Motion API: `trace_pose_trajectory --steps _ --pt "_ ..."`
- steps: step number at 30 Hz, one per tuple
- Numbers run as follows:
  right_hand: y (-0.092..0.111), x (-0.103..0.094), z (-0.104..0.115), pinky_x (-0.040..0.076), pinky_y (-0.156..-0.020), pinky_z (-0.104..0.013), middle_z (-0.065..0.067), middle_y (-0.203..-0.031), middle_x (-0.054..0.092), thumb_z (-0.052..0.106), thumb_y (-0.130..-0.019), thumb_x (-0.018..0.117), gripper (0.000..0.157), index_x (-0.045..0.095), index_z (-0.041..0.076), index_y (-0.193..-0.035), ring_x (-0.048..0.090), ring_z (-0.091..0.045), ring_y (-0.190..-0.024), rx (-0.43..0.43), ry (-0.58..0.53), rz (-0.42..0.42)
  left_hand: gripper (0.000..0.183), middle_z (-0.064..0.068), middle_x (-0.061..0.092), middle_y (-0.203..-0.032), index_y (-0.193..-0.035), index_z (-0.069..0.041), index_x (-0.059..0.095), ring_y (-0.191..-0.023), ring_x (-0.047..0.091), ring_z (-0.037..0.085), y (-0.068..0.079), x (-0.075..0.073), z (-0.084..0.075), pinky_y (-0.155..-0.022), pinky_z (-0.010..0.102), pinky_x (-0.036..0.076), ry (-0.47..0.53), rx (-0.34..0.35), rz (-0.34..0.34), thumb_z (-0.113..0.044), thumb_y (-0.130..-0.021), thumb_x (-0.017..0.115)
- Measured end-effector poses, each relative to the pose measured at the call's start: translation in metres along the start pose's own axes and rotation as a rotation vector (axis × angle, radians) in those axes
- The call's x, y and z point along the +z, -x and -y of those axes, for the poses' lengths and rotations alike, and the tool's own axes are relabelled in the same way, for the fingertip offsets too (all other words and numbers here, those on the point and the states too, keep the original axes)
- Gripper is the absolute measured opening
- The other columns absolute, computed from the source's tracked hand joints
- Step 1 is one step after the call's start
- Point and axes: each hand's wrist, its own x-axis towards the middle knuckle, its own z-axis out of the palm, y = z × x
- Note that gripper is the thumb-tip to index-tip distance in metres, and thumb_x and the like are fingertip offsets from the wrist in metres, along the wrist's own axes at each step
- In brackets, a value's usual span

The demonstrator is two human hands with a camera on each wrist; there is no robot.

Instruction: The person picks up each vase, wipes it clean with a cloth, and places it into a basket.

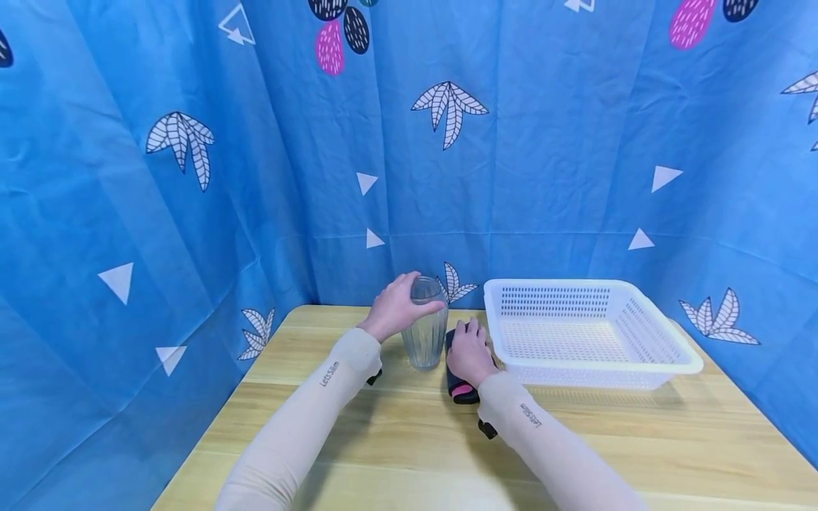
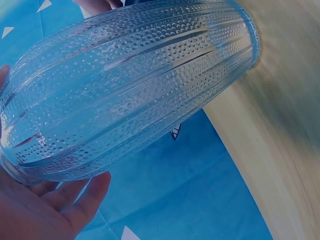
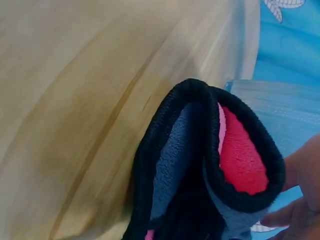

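Vase (image 1: pixel 424 348) first: it's upright on the table (image 1: pixel 409 440), just left of a dark cloth (image 3: pixel 215 172), and the left hand (image 1: pixel 399 306) has it near the top. Thumb comes across the front, fingers wrap around the other side, so that's a proper hold; the left wrist view shows them bent around the neck end too. Clear ribbed, dimpled glass, and you can see the blue curtain (image 1: pixel 409 177) right through it. Right hand (image 1: pixel 471 355) is over the cloth, palm down, fingers bent and a bit spread; honestly can't tell if it's gripping or just resting there. The cloth has black edging and a loop showing pink inside. Both arms reach in from the near side, in pale sleeves (image 1: pixel 307 419). White basket (image 1: pixel 588 367) sits just right of the cloth, its mesh floor in plain sight.
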Motion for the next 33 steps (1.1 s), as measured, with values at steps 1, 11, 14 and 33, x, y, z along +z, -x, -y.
trace_pose_trajectory --steps 1,11,14,33 --pt "-0.003 0.003 -0.001 0.039 -0.107 -0.065 -0.034 -0.160 0.018 0.014 -0.098 0.056 0.066 0.028 -0.004 -0.155 0.023 -0.055 -0.145 0.021 -0.014 -0.002 0.098 0.006 0.047 -0.153 -0.154 -0.019 0.040 -0.137 0.049 0.033 -0.001 0.001 0.001 -0.107 0.058 0.043 0.000 0.004 -0.002 -0.073 -0.078 0.069" --pt "-0.015 0.012 -0.009 0.043 -0.098 -0.068 -0.033 -0.161 0.016 0.021 -0.097 0.062 0.085 0.008 0.013 -0.163 0.046 -0.056 -0.129 0.192 -0.125 0.044 0.095 0.005 0.049 -0.151 -0.153 -0.020 0.041 -0.135 0.050 0.032 -0.005 0.003 0.002 -0.106 0.057 0.044 -0.001 0.026 -0.009 -0.071 -0.079 0.071" --pt "-0.014 0.012 -0.010 0.048 -0.096 -0.062 -0.037 -0.157 0.024 0.026 -0.096 0.065 0.090 0.007 0.011 -0.163 0.053 -0.054 -0.122 0.185 -0.101 0.039 0.094 0.006 0.049 -0.151 -0.153 -0.020 0.041 -0.135 0.050 0.032 -0.006 0.003 0.003 -0.106 0.057 0.044 0.004 0.027 -0.006 -0.070 -0.079 0.071" --pt "-0.007 0.014 -0.015 0.055 -0.071 -0.045 -0.023 -0.095 0.071 0.034 -0.085 0.080 0.113 0.002 0.006 -0.161 0.069 -0.033 -0.078 0.140 -0.165 0.018 0.101 0.007 0.042 -0.157 -0.155 -0.021 0.038 -0.141 0.044 0.034 -0.009 0.005 0.007 -0.108 0.060 0.040 0.023 0.013 0.008 -0.076 -0.076 0.069"
